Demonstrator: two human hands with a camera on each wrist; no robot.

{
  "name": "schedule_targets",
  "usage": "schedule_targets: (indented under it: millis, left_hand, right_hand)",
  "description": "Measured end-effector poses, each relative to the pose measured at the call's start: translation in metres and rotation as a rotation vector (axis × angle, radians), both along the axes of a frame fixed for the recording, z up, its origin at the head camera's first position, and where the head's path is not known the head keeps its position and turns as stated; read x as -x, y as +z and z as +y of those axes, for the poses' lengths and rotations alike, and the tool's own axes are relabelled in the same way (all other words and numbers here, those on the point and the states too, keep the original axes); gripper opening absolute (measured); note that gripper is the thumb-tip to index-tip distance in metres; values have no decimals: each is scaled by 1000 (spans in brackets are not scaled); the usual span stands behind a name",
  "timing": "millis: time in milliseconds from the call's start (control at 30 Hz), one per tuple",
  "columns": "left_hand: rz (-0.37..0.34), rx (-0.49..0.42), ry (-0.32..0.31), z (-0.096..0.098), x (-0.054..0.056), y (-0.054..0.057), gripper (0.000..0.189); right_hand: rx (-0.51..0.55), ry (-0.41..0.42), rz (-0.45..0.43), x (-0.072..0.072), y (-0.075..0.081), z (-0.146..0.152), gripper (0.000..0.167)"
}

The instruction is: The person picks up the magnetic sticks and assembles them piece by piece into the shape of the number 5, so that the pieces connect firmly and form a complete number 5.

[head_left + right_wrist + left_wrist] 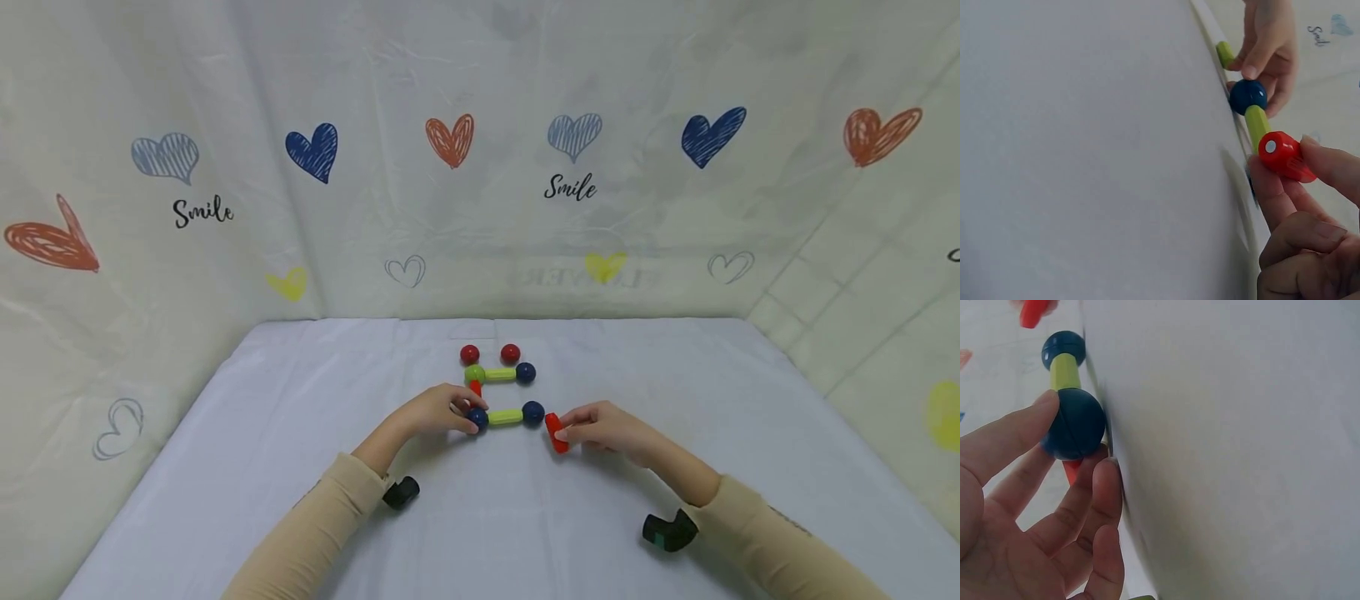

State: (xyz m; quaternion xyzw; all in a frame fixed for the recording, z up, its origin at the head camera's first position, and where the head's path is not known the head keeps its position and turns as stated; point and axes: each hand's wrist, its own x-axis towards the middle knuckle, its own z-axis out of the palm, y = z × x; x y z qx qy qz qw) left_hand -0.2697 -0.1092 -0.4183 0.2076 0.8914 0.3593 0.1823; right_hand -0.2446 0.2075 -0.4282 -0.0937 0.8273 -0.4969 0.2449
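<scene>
While glossy dark-blue ball [1076,424], left, is pinched by left hand [437,408], short red cylinder [557,433] is pinched by right hand [609,428].

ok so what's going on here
A person is handling toy pieces on a white cloth. Their left hand pinches a dark blue ball at the near left corner of a joined shape of rods and balls. Their right hand holds a red rod close to the near right blue ball, not yet joined to it. Two red balls sit just beyond the shape's far side.
</scene>
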Motion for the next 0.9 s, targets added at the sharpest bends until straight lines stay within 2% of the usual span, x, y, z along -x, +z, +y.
schedule_targets:
  millis: [267, 700, 900]
  left_hand:
    - [-2, 3, -8, 3, 1, 1, 34]
    - [2, 2, -6, 1, 1, -2, 33]
    - [-1, 1, 1, 1, 1, -1, 33]
  right_hand:
    - [48, -52, -111, -2, -8, -6, 33]
    - [64, 9, -142, -3, -9, -13, 27]
    - [32, 27, -147, -2, -6, -16, 27]
